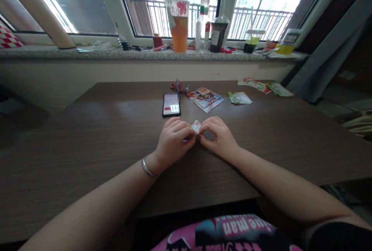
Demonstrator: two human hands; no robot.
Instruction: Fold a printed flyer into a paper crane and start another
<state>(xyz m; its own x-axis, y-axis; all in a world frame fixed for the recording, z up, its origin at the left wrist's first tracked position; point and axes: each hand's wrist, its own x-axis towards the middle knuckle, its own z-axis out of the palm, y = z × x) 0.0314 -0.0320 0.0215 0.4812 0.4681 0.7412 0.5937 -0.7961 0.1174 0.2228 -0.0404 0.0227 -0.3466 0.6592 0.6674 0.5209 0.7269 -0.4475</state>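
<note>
Between my two hands is a small piece of printed paper (196,126), white with red marks, partly covered by my fingers. My left hand (175,136) pinches its left side, fingers curled and thumb pressed in from below. On the other side, my right hand (219,136) has thumb and forefinger closed on the paper's right edge. Just beyond my left hand lies a phone (171,104) with a lit screen. Past the paper rest printed booklets (205,99), and a red and blue folded paper piece (178,86) sits behind the phone.
On the brown table (101,138), green cards (240,98) lie right of the booklets, with red and green cards (255,85) near the far right edge. The windowsill (130,54) holds an orange drink cup (179,30), a dark drink cup (218,36) and a clear bottle (200,30).
</note>
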